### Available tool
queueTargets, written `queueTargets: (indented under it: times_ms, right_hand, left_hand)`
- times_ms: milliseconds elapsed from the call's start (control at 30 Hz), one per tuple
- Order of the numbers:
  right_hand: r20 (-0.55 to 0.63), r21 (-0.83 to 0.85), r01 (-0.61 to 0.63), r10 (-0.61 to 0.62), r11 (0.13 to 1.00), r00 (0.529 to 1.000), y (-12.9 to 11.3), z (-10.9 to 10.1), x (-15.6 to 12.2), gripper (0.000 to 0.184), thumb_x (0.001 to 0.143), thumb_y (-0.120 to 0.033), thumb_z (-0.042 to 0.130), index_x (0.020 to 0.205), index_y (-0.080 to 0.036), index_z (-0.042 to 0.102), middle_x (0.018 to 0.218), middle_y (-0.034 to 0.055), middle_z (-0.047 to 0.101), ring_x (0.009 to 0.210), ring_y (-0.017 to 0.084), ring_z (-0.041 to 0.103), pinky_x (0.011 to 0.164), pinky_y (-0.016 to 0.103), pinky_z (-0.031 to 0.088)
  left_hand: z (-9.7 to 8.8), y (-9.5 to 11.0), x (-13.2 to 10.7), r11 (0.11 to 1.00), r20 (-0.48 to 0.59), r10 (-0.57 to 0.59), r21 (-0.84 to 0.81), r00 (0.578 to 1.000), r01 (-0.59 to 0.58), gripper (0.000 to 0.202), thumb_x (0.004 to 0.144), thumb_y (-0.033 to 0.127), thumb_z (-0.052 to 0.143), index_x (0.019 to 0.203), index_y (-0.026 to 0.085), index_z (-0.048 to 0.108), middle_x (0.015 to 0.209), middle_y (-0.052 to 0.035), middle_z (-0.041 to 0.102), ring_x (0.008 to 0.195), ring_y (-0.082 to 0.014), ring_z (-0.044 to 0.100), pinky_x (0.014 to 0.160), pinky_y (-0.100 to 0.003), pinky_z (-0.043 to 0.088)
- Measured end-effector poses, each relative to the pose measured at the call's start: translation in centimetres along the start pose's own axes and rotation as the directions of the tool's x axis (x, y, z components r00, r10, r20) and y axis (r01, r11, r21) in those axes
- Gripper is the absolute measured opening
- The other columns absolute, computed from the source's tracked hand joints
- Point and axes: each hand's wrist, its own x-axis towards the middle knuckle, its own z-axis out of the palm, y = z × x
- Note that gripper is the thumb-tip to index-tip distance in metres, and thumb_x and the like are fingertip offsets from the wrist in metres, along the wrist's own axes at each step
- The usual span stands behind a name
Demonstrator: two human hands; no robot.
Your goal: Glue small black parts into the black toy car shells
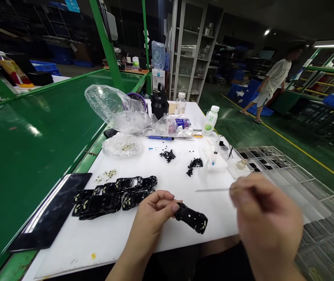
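Between the thumb and fingers of my left hand [156,212] is a small black toy car body [192,218], held near the front edge of the white work board. Pale spots and a yellowish bit show on it. My right hand [267,218], blurred, pinches thin tweezers [212,190] that point left, apart from the car body. Several more black car bodies [101,205] lie grouped to the left. Two piles of tiny black parts, a left pile [167,155] and a right pile [194,166], lie beyond my hands. Small pale parts [106,175] are scattered behind the cars.
A syringe [215,152] stands at the right, near a small glass jar [242,164]. Divided plastic trays [315,199] fill the right side. Plastic bags [117,113], a black flask [159,103] and a white bottle [211,121] stand at the back. A person [274,78] walks beyond.
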Motion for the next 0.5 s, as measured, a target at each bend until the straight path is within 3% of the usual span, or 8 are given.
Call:
queueTargets:
  times_ms: [33,133,500]
  right_hand:
    - [0.081,0.024,0.061,-0.063,0.998,0.995,-1.0,0.9,-1.0,0.014,0.084,-0.011,0.062,0.090,-0.023,0.064,0.077,0.0024,0.059,0.068,0.016,0.058,0.055,0.029,0.047]
    - [0.134,0.120,0.167,-0.183,0.979,0.974,-2.2,2.4,-2.7,0.026,0.078,-0.001,0.061,0.097,-0.019,0.066,0.074,0.0025,0.061,0.065,0.014,0.059,0.051,0.026,0.047]
    - [0.221,0.137,0.103,-0.132,0.985,0.966,-1.2,2.8,-2.7,0.028,0.077,0.000,0.061,0.096,-0.019,0.066,0.070,-0.0006,0.058,0.057,0.010,0.052,0.046,0.022,0.041]
  left_hand:
    - [-0.1,0.0,0.0,1.000,0.013,-0.009,-0.013,1.000,0.009,0.028,0.065,0.023,0.085,0.083,0.017,0.065,0.071,-0.0043,0.077,0.067,-0.0141,0.066,0.075,-0.026,0.048]
    - [0.0,0.2,-0.1,0.999,0.020,-0.026,-0.036,0.999,0.027,0.029,0.065,0.023,0.086,0.083,0.016,0.064,0.071,-0.0038,0.077,0.066,-0.0135,0.066,0.073,-0.025,0.048]
    - [0.4,0.4,-0.1,0.999,-0.007,-0.036,-0.018,0.999,0.036,0.032,0.063,0.023,0.087,0.082,0.015,0.063,0.071,-0.0055,0.076,0.065,-0.0154,0.067,0.068,-0.026,0.050]
